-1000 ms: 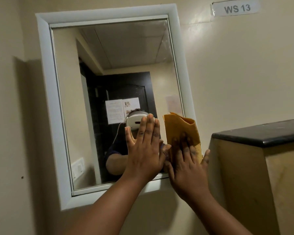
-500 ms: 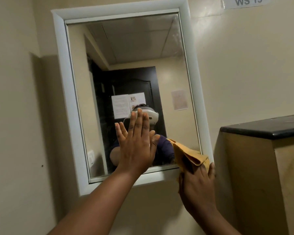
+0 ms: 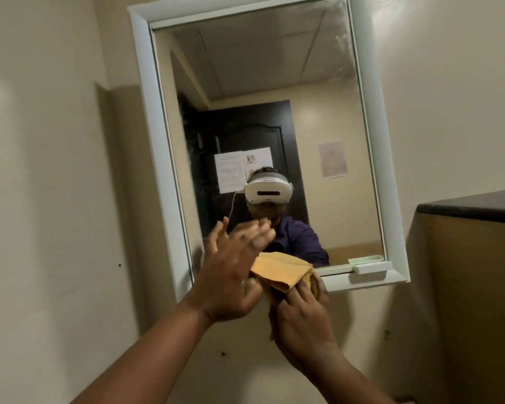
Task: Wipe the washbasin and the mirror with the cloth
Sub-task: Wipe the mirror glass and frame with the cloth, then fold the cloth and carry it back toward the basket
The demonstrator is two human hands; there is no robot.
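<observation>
Since half a second ago, the cloth (image 3: 280,271) has slid left along the mirror's (image 3: 263,135) bottom edge, bunched under the gripping right hand (image 3: 301,313). Left hand (image 3: 231,272), fingers spread and empty, hovers over the glass, likely steadying. No washbasin shows; a dark-topped partition (image 3: 473,205) stands right.

At three o'clock from where I look, a tan partition (image 3: 473,287) stands with a black slab top (image 3: 475,207). The cream wall (image 3: 50,170) fills nine o'clock, marked by small dark spots (image 3: 119,265). A boxed-out section of wall (image 3: 120,176) runs down just left of centre, casting a shadow.
</observation>
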